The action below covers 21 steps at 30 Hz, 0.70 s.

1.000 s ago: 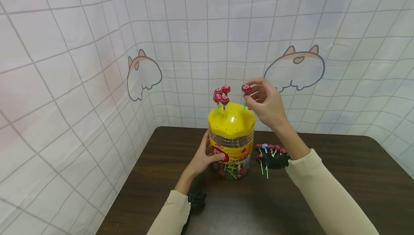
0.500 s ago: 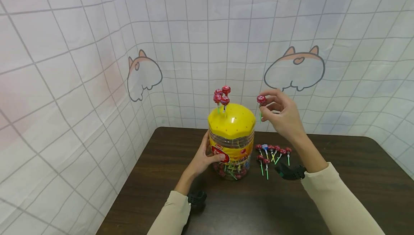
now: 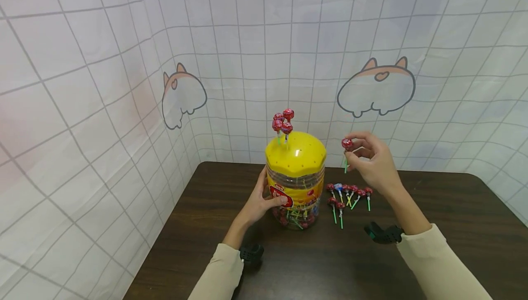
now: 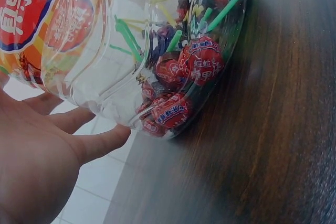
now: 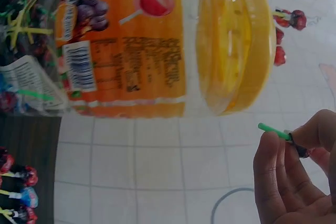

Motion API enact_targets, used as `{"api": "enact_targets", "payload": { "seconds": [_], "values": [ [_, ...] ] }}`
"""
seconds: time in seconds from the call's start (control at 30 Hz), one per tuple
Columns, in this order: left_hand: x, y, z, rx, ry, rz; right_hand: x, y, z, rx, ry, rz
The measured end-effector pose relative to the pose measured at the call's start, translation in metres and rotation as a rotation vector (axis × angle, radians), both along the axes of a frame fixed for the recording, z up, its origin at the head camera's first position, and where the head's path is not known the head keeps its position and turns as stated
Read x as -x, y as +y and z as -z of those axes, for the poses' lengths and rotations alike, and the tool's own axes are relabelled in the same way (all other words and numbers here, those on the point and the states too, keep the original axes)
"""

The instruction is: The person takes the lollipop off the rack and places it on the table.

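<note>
So the right hand is further right and lower than half a second ago, and the red lollipop goes with it, so there's a wider gap between it and the jar. That right grip is a pinch, thumb and fingers just under the wrapped head, green stick pointing down, held above the far side of the worktop. Left hand looks like it hasn't budged: its grip is round the left side of the jar, thumb across the label. The jar's upright, with a bunch more lollipops in the bottom. Four standing lollipops poke up from the left part of the yellow lid. Right of the jar lie eight loose lollipops, one blue, the others red.
</note>
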State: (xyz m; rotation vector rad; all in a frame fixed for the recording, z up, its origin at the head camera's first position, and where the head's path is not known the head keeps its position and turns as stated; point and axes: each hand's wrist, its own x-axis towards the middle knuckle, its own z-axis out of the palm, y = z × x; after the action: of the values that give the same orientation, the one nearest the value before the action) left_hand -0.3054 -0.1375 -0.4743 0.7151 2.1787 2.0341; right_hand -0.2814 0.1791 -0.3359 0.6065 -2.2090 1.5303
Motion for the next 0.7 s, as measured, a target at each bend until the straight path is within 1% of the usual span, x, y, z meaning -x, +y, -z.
{"api": "enact_targets", "payload": {
  "seconds": [0.2,0.37,0.5,0.6,0.7],
  "values": [
    [0.000,-0.001,0.001,-0.004,0.009,0.011,-0.001,0.013,0.018,-0.026,-0.045,0.017],
    [0.000,0.000,0.000,-0.008,0.015,0.017,-0.002,0.022,0.034,-0.019,-0.073,0.003],
    [0.000,0.000,-0.001,-0.008,0.017,0.017,-0.002,0.030,0.051,-0.050,-0.092,0.017],
    [-0.001,0.000,-0.001,-0.007,0.013,0.015,-0.002,0.035,0.064,-0.082,-0.114,0.042],
    [-0.002,0.000,-0.002,-0.008,0.012,0.014,-0.002,0.038,0.075,-0.087,-0.148,0.048]
  ]
}}
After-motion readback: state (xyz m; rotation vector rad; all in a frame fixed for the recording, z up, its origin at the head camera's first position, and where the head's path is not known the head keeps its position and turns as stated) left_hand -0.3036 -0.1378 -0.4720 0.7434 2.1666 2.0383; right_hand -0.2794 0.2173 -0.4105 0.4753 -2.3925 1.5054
